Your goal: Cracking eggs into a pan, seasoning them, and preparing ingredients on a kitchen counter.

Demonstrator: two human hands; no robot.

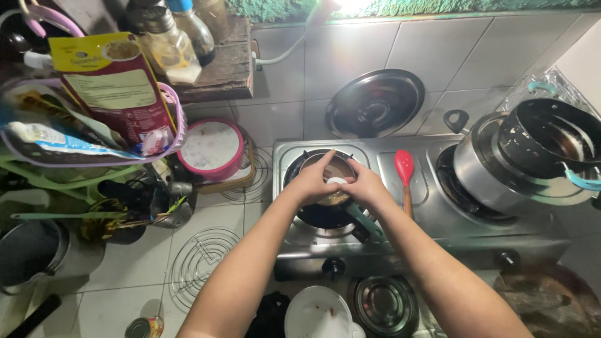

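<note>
A packed basket (94, 125) and a pink-rimmed tub (211, 149) sit at nine o'clock of the stove (438, 219), with a wire trivet (197, 263) on the tiled desk (125, 294) at seven. Over the pan (328, 181) on the left burner, the left hand (311, 183) and right hand (365, 186) meet, fingers pinched together on a small white thing (336, 181) between them. At three o'clock of the hands lies a red spatula (404, 169), then stacked pots (526, 156) on the right burner, and a lid (375, 103) leans on the wall at twelve.
</note>
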